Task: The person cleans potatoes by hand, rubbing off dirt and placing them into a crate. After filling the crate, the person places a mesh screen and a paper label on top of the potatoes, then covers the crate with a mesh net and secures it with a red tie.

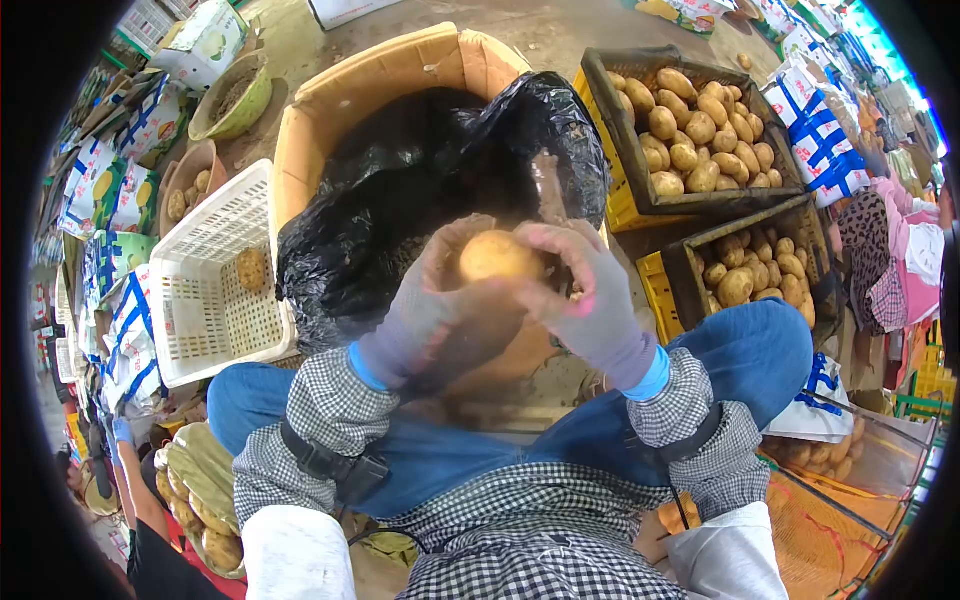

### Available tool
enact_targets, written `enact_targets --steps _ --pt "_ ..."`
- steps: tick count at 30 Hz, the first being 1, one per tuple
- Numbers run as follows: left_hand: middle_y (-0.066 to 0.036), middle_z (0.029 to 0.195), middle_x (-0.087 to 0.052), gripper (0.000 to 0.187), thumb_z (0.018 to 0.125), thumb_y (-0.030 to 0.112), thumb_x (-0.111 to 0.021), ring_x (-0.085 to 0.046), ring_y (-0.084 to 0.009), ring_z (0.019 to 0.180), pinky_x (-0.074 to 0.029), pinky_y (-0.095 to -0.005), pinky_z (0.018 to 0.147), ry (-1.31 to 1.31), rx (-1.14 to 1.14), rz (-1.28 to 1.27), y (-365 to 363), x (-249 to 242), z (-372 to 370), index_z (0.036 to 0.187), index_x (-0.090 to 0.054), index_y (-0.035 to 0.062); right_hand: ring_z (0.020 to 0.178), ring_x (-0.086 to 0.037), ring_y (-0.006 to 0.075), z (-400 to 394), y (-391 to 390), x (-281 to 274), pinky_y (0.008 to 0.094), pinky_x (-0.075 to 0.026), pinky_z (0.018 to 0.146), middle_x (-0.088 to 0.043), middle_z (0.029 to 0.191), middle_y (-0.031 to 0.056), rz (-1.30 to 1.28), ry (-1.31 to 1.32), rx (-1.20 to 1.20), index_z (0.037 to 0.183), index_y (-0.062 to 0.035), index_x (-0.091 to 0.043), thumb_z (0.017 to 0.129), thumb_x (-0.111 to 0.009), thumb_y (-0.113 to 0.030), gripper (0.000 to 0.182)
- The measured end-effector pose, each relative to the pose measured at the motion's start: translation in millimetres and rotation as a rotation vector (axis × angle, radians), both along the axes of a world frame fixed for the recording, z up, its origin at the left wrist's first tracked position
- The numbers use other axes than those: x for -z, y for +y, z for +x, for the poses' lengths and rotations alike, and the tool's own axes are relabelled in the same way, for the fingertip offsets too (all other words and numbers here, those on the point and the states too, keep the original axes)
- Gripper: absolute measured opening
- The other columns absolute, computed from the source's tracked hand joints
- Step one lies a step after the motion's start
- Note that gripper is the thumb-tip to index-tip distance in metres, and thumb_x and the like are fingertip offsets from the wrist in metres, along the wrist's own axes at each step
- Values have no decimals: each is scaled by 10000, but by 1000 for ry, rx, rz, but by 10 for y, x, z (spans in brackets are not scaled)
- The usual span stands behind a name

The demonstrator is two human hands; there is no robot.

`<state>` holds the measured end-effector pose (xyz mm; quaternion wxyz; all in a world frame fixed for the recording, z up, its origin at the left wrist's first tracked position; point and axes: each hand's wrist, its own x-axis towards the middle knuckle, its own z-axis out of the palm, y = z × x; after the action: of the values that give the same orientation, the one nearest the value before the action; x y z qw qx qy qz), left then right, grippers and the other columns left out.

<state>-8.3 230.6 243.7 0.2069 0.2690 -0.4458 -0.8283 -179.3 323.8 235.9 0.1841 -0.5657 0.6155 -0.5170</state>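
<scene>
A yellow potato (499, 257) is between my gloved hands, above a cardboard box (340, 100) lined with black plastic (350, 210). My left hand (432, 300) curves round the potato's left side, its fingers wrapped against it. On the right, my right hand (588, 290) has its fingers bent at the potato's other side; they are blurred by motion. Both gloves are grey and dirty. What lies deep in the black plastic is dark and hard to make out.
White basket (215, 340) with one potato (252, 270) stands at left. Two dark crates, upper (640, 205) and lower (690, 290), hold several potatoes at right. Green bowl (232, 98) sits upper left. Orange net bags (820, 530) lie lower right. A co-worker's arm (135, 470) shows lower left.
</scene>
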Motion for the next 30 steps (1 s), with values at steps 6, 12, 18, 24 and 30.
enact_targets --steps 6,12,18,24,30 --pt "-92 1214 -548 603 831 -10 -680 -583 -162 1048 -514 -311 880 -31 -22 -9 3 9 -14 1360 -403 76 941 -626 188 44 -83 145 275 -483 825 -662 1046 108 131 -334 208 1043 -8 -630 922 -605 -70 138" --pt "-94 1220 -540 579 825 -13 -677 -560 -138 1066 -511 -291 880 -151 30 -241 98 66 -22 1336 -413 50 886 -612 110 249 -97 65 267 -479 767 -670 1012 30 92 71 172 1036 -12 -656 977 -558 -140 172" --pt "-90 1251 -525 677 807 169 -754 -541 -169 1125 -464 -324 965 -6 14 -89 29 -31 -34 1362 -391 34 815 -602 83 9 -251 144 241 -488 700 -665 1018 38 208 -468 239 1154 -27 -646 993 -544 -189 250" --pt "-110 1203 -560 624 818 96 -743 -572 -198 1114 -495 -345 957 47 -49 -128 -132 -42 158 1331 -396 23 841 -634 143 -65 -145 41 280 -540 736 -634 1148 139 195 -439 125 1306 -48 -556 1015 -467 -166 326" --pt "-113 1141 -585 703 702 30 -824 -593 -174 1048 -513 -302 881 -83 -497 -258 220 -984 1171 1266 -404 25 860 -538 113 139 -71 -501 266 -472 772 -594 1154 80 269 -453 58 1339 -52 -535 1018 -407 -222 385"
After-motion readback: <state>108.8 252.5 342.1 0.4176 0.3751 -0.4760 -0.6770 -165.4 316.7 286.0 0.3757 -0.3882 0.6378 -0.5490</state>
